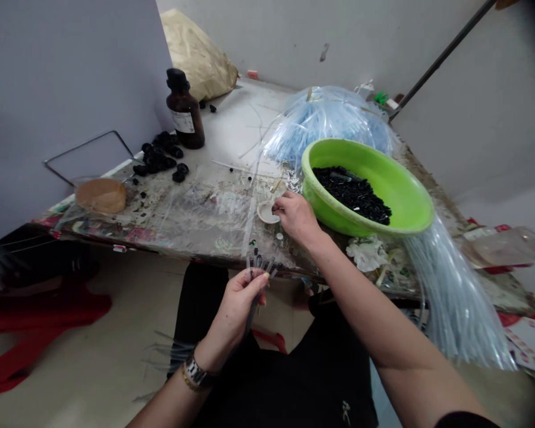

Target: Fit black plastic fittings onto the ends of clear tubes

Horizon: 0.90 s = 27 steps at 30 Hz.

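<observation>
My left hand is closed round a bunch of thin clear plastic tubes below the table's front edge. Small black pieces sit on some of the tube tips. Over a small white dish on the table, my right hand pinches with its fingertips. A small dark piece seems to be between them, too small to make out. Right beside that hand stands a green basin holding many small black pieces.
Behind the basin lies a large bundle of clear tubing; more tubing hangs over the front edge at right. A brown bottle, black caps, a wire frame with a tan round piece and a beige sack stand left.
</observation>
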Tool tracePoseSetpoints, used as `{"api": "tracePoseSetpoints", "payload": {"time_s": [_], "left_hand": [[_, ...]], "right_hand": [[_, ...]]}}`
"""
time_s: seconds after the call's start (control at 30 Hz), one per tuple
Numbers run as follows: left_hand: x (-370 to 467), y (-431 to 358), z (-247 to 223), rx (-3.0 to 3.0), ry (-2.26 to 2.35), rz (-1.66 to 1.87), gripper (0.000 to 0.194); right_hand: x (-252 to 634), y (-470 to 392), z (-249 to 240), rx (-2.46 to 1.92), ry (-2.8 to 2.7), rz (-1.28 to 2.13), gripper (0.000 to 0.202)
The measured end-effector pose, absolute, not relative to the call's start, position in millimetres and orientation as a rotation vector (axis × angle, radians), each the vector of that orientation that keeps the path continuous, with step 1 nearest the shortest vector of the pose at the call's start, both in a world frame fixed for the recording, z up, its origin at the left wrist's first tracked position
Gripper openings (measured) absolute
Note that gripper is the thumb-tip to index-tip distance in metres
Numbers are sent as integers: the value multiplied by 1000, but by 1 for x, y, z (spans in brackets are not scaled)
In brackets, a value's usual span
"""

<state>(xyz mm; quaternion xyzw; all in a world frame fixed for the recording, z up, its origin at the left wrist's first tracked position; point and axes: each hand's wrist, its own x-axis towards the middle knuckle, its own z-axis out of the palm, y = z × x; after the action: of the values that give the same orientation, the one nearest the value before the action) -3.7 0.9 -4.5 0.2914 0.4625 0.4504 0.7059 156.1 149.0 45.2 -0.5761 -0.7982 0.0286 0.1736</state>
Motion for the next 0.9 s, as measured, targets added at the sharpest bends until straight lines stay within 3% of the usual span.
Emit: {"api": "tracePoseSetpoints", "payload": {"time_s": [0.37,0.77,0.9], "left_hand": [[-4,-1,-1,600,1024,1002,17],[-5,0,-1,656,1037,1018,17],[-5,1,2,710,1040,1020,16]], "right_hand": [[142,147,51,-1807,-2367,0,24],[157,124,72,-1340,-1896,150,15],[158,112,66,-1401,-2126,157,16]]}}
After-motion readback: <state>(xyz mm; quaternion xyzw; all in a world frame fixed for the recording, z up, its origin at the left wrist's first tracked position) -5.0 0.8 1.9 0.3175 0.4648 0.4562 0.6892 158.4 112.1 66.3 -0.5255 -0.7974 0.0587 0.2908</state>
